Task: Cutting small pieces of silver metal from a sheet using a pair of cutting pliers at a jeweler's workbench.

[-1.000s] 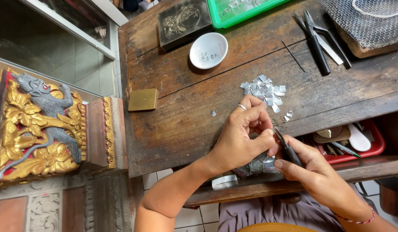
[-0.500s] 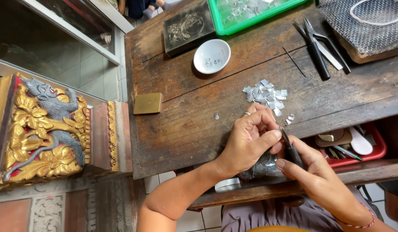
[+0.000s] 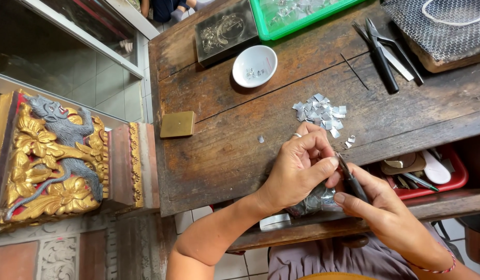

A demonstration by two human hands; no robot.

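I see my left hand (image 3: 301, 166) pinching a small thing I cannot make out, right at the tip of the dark tool (image 3: 350, 180) my right hand (image 3: 387, 215) grips, which points far and left toward the silver bits (image 3: 323, 114).

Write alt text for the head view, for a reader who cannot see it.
Over a worn wooden table, the left hand and right hand meet around a dark-handled tool. A pile of small silver pieces lies just beyond them, with a white bowl farther back.
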